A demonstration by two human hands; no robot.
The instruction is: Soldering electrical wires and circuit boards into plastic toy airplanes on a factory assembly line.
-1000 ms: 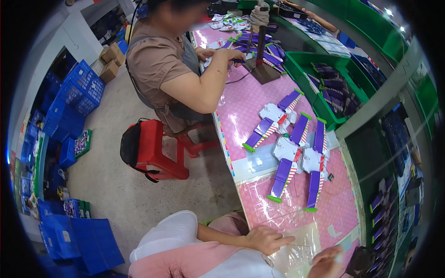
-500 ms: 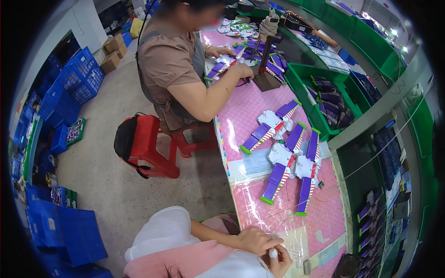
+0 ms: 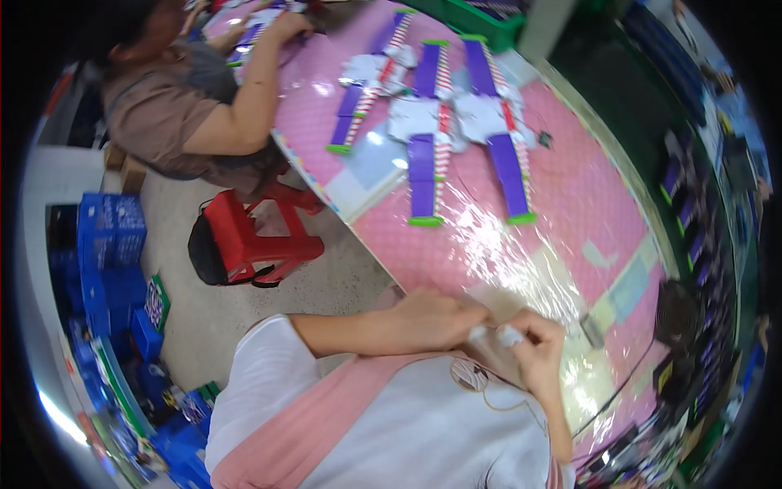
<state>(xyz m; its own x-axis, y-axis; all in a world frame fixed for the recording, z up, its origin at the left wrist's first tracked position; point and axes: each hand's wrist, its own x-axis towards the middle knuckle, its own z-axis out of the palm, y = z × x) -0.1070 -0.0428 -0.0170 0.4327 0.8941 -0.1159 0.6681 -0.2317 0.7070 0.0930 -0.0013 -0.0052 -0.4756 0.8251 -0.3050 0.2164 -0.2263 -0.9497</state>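
Note:
My two hands are close together over the near edge of the pink-covered table (image 3: 391,236), just in front of my body. My left hand (image 3: 428,319) is closed, its fingertips blurred and pointing right beside a small white patch. My right hand (image 3: 538,346) is closed too, thumb and fingers pinched together, with a white wrap or piece at a fingertip. What either hand holds, if anything, is too small or blurred to name. Beyond them lie purple-and-white toy wing sets (image 3: 422,122) with green tips and red-striped edges; neither hand touches these.
A co-worker (image 3: 195,106) sits at the far left of the table, handling similar wings. A red stool (image 3: 244,232) with a black bag stands left of the table. A green bin (image 3: 481,24) is at the far end; a dark round object (image 3: 678,311) sits at the right edge.
The view has swung down and round, so my hands and the wing sets sit higher in the picture. My hands have drawn slightly apart at the fingertips. The wing sets look undisturbed.

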